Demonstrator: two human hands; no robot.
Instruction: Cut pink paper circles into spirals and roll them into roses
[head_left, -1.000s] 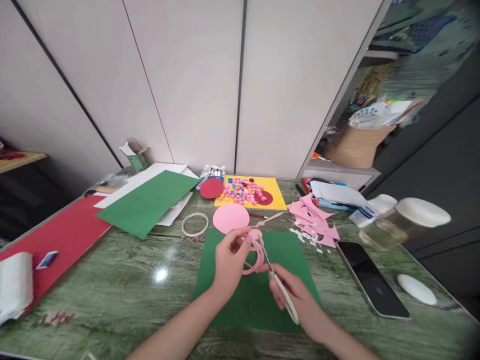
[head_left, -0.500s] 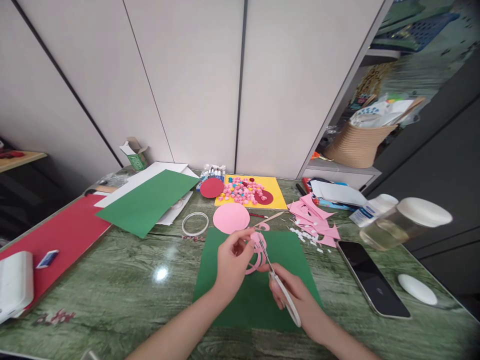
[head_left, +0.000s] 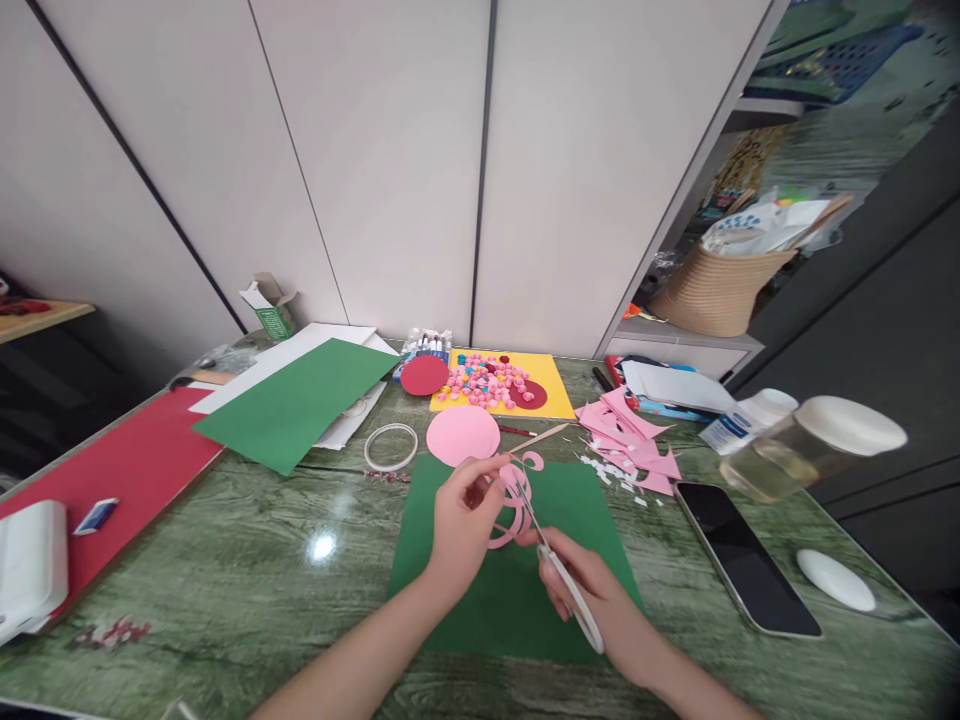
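Note:
Between the thumb and fingers of my left hand [head_left: 469, 515] is a piece of pink paper [head_left: 512, 522], partly cut into a curling spiral strip. My right hand [head_left: 589, 590] is closed around the white handles of a pair of scissors [head_left: 571, 592], whose blades lie against the paper near my left fingertips. Both hands are over a green paper sheet [head_left: 525, 625] on the table. Just beyond them lie a pink paper circle [head_left: 463, 435] and a thin wooden stick [head_left: 541, 438]. My fingers hide part of the strip.
Pink scraps [head_left: 626, 435] and white bits lie to the right, with a phone [head_left: 742, 555] and a lidded jar [head_left: 810, 450] beyond. A tape roll [head_left: 391, 447] and another green sheet [head_left: 300, 400] are at the left. Small pink pieces [head_left: 484, 380] cover a yellow sheet [head_left: 555, 385].
The scissors have cut further round the pink paper. The strip's curled end now hangs looser, a little farther right beyond the blades. Both hands have barely shifted.

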